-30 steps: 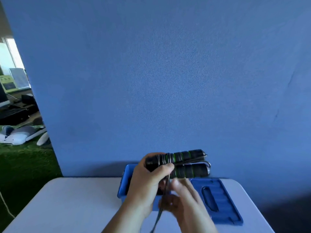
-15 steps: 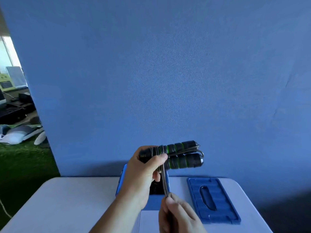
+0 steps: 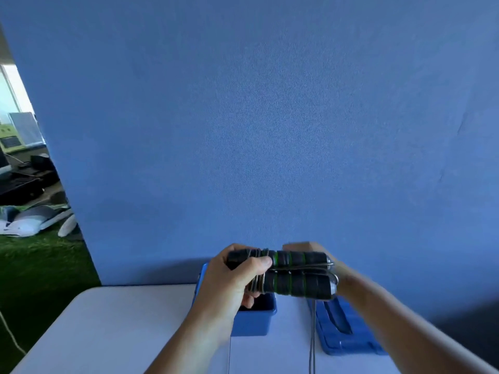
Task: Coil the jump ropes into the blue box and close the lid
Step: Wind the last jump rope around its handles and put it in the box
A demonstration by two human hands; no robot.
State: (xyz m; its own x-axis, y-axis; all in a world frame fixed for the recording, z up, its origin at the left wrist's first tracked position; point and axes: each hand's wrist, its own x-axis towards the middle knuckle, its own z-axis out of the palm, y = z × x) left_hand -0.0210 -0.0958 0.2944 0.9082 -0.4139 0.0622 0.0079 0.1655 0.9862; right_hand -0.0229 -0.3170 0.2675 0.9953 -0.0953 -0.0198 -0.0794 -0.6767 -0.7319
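My left hand (image 3: 237, 278) holds the left ends of the two jump rope handles (image 3: 297, 273), thumb across the front and fingers curled underneath. The handles are black foam with green rings; they lie level, one just above the other, touching. Several turns of the cord (image 3: 313, 333) are wound around both handles just beside my thumb. From under the right end of the handles, the cord hangs straight down, crosses the table and leaves the picture at the bottom edge.

My right hand (image 3: 341, 273) is behind the right ends of the handles. It is blurred and mostly hidden, so I cannot tell if it is holding something.

The blue box (image 3: 253, 319) stands open on the table directly below my left hand, and its inside looks dark. The bundle is above the box rim, not in it. The lid (image 3: 348, 338) lies flat on the table to the right of the box – apart from it, with a strip of bare table between them where the cord hangs. My right forearm passes over the lid's right side.

The white table (image 3: 108, 333) has much free surface to the left of the box, up to its rounded left corner. The blue backdrop (image 3: 270, 130) stands close behind the far edge of the table. Past its left edge I see green turf (image 3: 40, 265) on the floor.
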